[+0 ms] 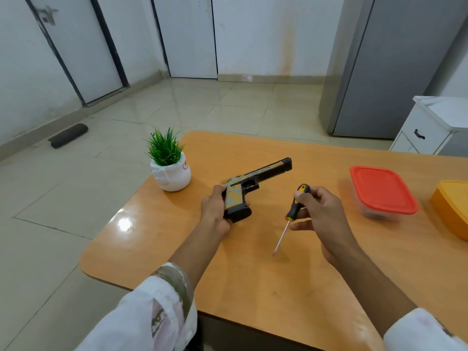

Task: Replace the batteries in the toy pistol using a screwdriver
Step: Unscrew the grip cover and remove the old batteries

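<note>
A black and yellow toy pistol (255,182) is held above the orange table (253,287), its barrel pointing up and to the right. My left hand (214,209) grips it by the handle, whose base faces me. My right hand (320,211) holds a screwdriver (295,210) by its black and yellow handle. The thin shaft slants down and to the left, with its tip close over the tabletop. About a hand's width separates the screwdriver from the pistol.
A small green plant in a white pot (170,171) stands near the table's left edge. At the right sit a clear box with a red lid (382,192) and a yellow container (453,209). A white cabinet (428,127) and grey fridge stand beyond.
</note>
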